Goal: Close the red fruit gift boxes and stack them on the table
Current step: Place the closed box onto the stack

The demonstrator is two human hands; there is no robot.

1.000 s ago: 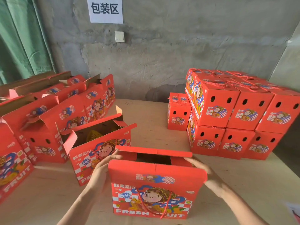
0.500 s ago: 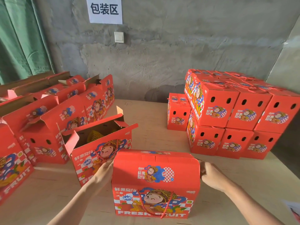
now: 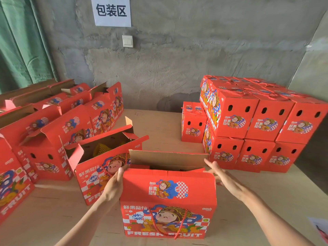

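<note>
A red fruit gift box (image 3: 168,205) stands in front of me on the table (image 3: 266,201). Its near flap is folded over the top; the far flap (image 3: 168,158) stands up, brown inside showing. My left hand (image 3: 113,187) lies with straight fingers along the box's left top edge. My right hand (image 3: 221,174) reaches with straight fingers to the far flap's right end. A red cord handle (image 3: 179,226) hangs on the box front. A stack of closed red boxes (image 3: 262,121) sits at the right.
An open red box (image 3: 99,166) with yellow netted fruit inside stands just left of mine. More open boxes (image 3: 44,132) line the left side. A single closed box (image 3: 193,123) stands behind the stack's left end. A grey wall with a paper sign (image 3: 111,10) is behind.
A second ago the box was open; half a second ago the near flap lay over the top. Now the far flap stands up and my right hand has lifted to its right end.
</note>
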